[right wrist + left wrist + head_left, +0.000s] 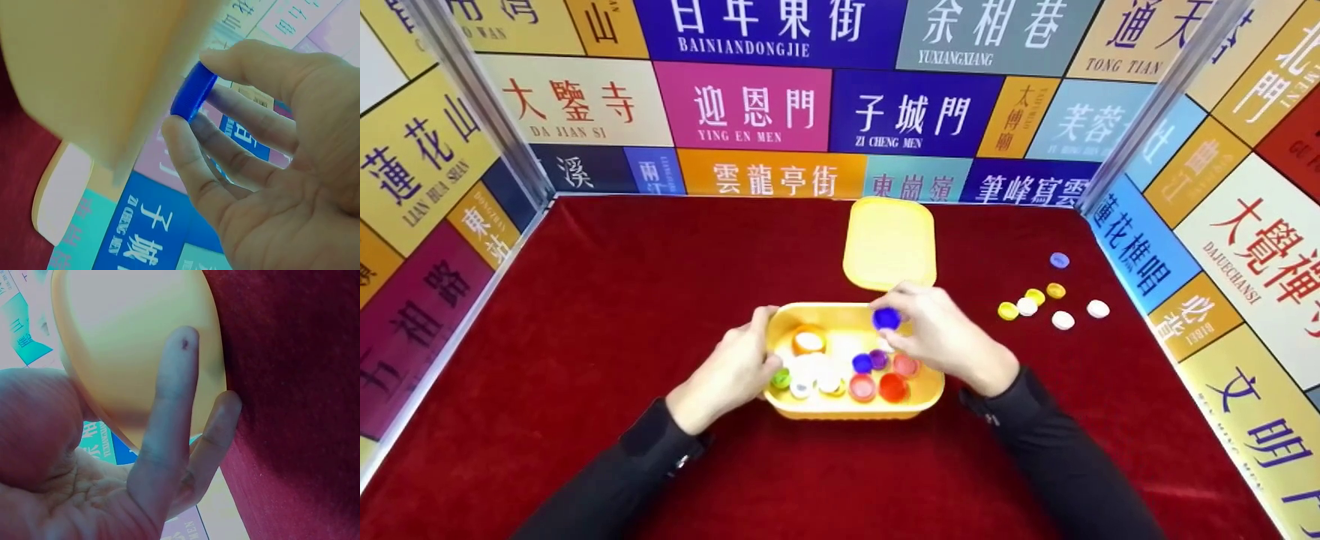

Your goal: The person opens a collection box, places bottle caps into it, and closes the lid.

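A yellow plastic box (855,413) stands on the red cloth with several coloured bottle caps inside. My left hand (735,358) grips its left end; in the left wrist view the thumb is at the rim and the fingers lie along the outer wall (124,354). Over the box's right part, my right hand (934,330) pinches a blue bottle cap (886,319) between thumb and fingertip. The right wrist view shows this blue cap (194,91) edge-on, beside the box's wall (84,67). Red caps (894,387), a purple cap (878,359) and white ones lie below it.
Behind the box lies its yellow lid (890,244), flat on the cloth. To the right are several loose caps, among them a white cap (1063,320), a yellow cap (1007,310) and a purple cap (1059,260). Panels with Chinese characters (742,109) wall in the table.
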Motion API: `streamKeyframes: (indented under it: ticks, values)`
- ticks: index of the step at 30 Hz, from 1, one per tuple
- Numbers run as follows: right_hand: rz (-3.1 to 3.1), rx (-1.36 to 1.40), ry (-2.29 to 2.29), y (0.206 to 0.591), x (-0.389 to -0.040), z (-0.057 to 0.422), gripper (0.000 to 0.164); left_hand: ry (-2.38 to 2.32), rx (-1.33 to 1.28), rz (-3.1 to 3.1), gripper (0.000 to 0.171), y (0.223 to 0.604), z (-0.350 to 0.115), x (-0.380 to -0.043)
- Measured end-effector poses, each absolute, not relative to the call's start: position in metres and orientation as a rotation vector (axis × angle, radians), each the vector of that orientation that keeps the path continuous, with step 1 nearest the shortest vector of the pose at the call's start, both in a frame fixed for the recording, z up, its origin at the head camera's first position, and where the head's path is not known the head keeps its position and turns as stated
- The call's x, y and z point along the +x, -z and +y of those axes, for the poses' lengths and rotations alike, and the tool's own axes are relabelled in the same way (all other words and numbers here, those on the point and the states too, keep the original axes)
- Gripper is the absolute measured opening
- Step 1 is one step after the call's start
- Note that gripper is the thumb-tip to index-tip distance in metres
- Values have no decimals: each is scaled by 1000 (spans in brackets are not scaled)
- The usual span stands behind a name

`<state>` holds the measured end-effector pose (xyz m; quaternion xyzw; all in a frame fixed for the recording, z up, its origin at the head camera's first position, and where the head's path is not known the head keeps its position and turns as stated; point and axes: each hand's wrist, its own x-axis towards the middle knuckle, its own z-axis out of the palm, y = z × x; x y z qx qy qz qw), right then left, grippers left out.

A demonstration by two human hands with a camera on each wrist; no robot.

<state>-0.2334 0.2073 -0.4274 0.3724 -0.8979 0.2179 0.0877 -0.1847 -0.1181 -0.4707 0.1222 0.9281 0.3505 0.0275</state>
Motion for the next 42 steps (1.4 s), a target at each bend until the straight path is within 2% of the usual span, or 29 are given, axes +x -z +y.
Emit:
streamKeyframes:
  ticks: [15,42]
  values:
    - [-2756,1191,-600,445,-231,197,33,-1096,383,2862,67,471,-118,-185]
    - [-2692,1141,-689,435,-237,207,33,-1079,370,2870,68,472,-119,-185]
